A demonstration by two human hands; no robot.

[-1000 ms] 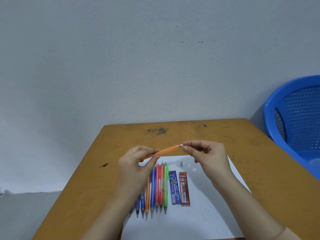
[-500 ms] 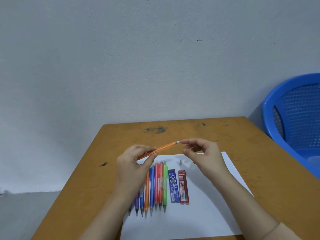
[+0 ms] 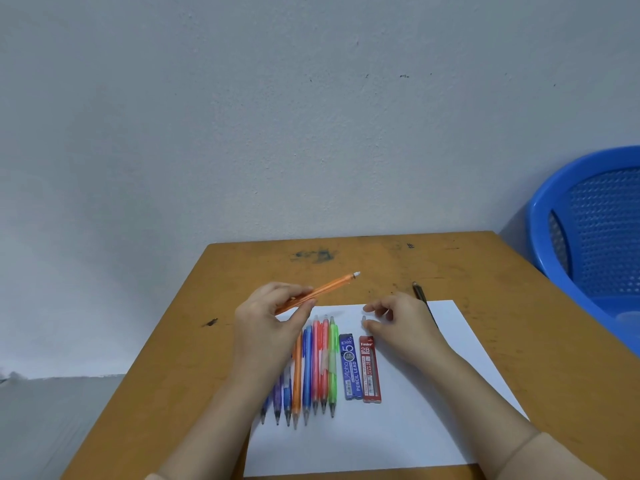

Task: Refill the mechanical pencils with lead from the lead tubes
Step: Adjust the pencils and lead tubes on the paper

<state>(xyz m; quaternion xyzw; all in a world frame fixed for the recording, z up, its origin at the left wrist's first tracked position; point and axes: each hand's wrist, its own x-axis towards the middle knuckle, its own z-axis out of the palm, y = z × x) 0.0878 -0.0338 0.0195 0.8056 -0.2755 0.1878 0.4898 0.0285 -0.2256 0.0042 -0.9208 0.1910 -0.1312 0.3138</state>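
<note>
Left hand (image 3: 270, 327) has its grip tight on an orange pencil (image 3: 322, 291) over the bench (image 3: 485, 271); right hand (image 3: 405, 323) curls by a cap (image 3: 363, 319), grip unclear.

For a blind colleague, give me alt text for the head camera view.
A person's left hand holds an orange mechanical pencil above a wooden table, with the right hand beside a grey cap on white paper. A row of coloured pencils, a blue lead tube and a red lead tube lie on the paper.
</note>
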